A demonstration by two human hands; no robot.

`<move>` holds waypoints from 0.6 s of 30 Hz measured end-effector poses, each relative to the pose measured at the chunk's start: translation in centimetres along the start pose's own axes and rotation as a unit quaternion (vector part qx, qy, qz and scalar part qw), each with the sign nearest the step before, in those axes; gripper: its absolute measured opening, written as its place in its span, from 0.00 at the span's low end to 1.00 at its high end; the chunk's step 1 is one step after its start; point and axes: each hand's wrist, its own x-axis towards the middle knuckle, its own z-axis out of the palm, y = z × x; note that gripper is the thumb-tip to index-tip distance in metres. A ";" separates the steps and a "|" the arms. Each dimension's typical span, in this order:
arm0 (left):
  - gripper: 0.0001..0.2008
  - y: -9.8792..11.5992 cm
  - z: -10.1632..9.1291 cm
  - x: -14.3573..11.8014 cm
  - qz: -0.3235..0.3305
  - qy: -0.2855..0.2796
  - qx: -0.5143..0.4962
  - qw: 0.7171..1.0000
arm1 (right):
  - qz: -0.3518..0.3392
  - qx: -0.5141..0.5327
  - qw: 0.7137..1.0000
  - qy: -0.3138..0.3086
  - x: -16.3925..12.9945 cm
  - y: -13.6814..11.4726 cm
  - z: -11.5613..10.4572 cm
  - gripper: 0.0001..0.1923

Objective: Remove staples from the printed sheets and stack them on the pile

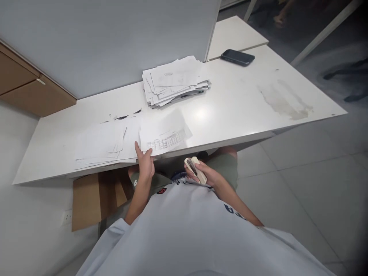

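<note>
My left hand (145, 163) is at the front edge of the desk, closed on the near left corner of a printed sheet (163, 136). The sheet has a table of lines printed along its near side, and its far part lies on the white desk. In front of my body, below the desk edge, my right hand (205, 171) is wrapped round a cream stapler (196, 168). To the left of the printed sheet lies a loose spread of white papers (99, 142), some overlapping the desk's front edge.
A thick, uneven stack of papers (175, 80) rests against the grey partition (115, 38). A dark phone (237, 57) lies farther right on the white desk (230, 103), near a grey smudge (284, 99). Below the desk at left stands an open cardboard box (86, 201).
</note>
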 end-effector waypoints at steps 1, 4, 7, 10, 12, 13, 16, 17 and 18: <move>0.40 -0.3 0.3 -0.1 -0.011 -0.006 -0.019 1.000 | 0.000 0.002 1.000 0.016 -0.1 0.2 -0.3 0.24; 0.43 -0.5 1.0 -0.1 -0.027 -0.023 -0.088 0.995 | 0.014 0.012 0.999 0.051 -0.2 1.1 -1.0 0.23; 0.41 -0.4 1.5 0.1 -0.049 -0.001 -0.078 0.996 | 0.041 0.014 0.997 0.068 -0.1 2.1 -1.5 0.21; 0.31 -0.5 2.0 0.4 -0.059 0.050 -0.064 0.995 | 0.057 0.007 0.997 0.057 0.4 3.0 -1.7 0.21; 0.25 -0.6 2.3 0.6 -0.046 0.077 -0.049 0.995 | 0.067 0.004 0.996 0.053 0.9 3.4 -1.9 0.22; 0.23 -0.6 2.3 0.7 -0.039 0.084 -0.035 0.995 | 0.072 0.000 0.996 0.056 1.2 3.6 -2.0 0.22; 0.21 -0.8 2.0 0.3 -0.022 0.076 0.014 0.997 | 0.088 -0.023 0.993 0.080 1.9 4.0 -2.2 0.24; 0.22 -0.9 1.8 0.0 -0.015 0.065 0.025 0.997 | 0.091 -0.028 0.992 0.085 2.0 4.0 -2.3 0.24; 0.24 -1.0 1.5 -0.3 -0.009 0.052 0.034 0.998 | 0.092 -0.031 0.992 0.086 2.2 4.0 -2.3 0.25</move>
